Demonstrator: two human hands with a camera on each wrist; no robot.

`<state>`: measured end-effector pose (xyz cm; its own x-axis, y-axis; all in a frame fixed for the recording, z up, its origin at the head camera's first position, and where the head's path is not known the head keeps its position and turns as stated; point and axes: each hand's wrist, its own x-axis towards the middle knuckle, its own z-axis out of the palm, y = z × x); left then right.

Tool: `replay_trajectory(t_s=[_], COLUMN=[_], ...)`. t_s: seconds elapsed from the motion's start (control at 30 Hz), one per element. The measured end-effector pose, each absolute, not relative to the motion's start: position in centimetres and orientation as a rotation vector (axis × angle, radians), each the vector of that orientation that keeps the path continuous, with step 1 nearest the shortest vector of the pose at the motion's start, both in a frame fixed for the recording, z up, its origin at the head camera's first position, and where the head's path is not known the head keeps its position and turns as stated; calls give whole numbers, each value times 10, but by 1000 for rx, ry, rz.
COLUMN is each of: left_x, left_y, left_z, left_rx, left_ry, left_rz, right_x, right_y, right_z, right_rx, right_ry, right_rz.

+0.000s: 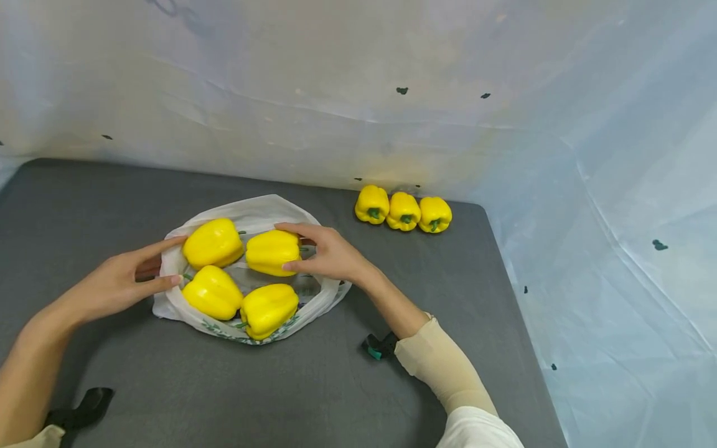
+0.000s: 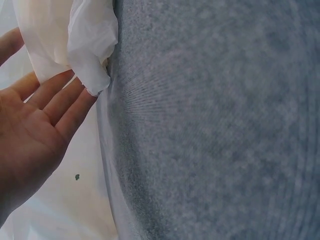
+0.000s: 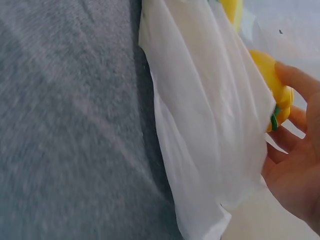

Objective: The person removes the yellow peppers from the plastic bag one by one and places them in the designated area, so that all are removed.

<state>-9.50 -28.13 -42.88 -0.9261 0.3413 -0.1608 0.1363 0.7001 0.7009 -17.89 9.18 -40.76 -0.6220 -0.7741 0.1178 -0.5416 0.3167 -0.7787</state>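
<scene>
A white plastic bag (image 1: 168,298) lies with its mouth wide, showing several yellow bell peppers inside. My right hand (image 1: 327,252) grips one yellow bell pepper (image 1: 271,252) at its stem end, thumb on the near side and fingers on the far side. In the right wrist view, that pepper (image 3: 267,75) shows past the bag's side. At the bag's left rim, my left hand (image 1: 114,280) touches the plastic with thumb and fingers spread apart. Two peppers, an upper one (image 1: 213,242) and a lower one (image 1: 213,292), lie closest to it. Another pepper (image 1: 269,311) lies at the near rim.
Three more yellow bell peppers (image 1: 403,211) form a row at the back right of the dark grey table (image 1: 269,392). Translucent plastic sheeting (image 1: 336,93) hangs behind and to the right. Dark wrist mounts (image 1: 84,407) show at both forearms.
</scene>
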Motion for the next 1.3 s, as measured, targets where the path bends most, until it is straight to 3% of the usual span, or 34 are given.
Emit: replay_trajectory(t_s=[0.73, 1.07, 1.3], left_x=[-94, -95, -94], left_y=[-279, -280, -280], left_z=[-432, -432, -433], left_rx=[326, 324, 327], left_ry=[2599, 2594, 2588], left_rz=[1052, 1062, 1057], right_x=[-171, -187, -176], right_y=[133, 155, 166], right_z=[-380, -403, -392], right_rx=[-1065, -1051, -939], right_ry=[2321, 2391, 2450], right_rz=[-1424, -1435, -1433])
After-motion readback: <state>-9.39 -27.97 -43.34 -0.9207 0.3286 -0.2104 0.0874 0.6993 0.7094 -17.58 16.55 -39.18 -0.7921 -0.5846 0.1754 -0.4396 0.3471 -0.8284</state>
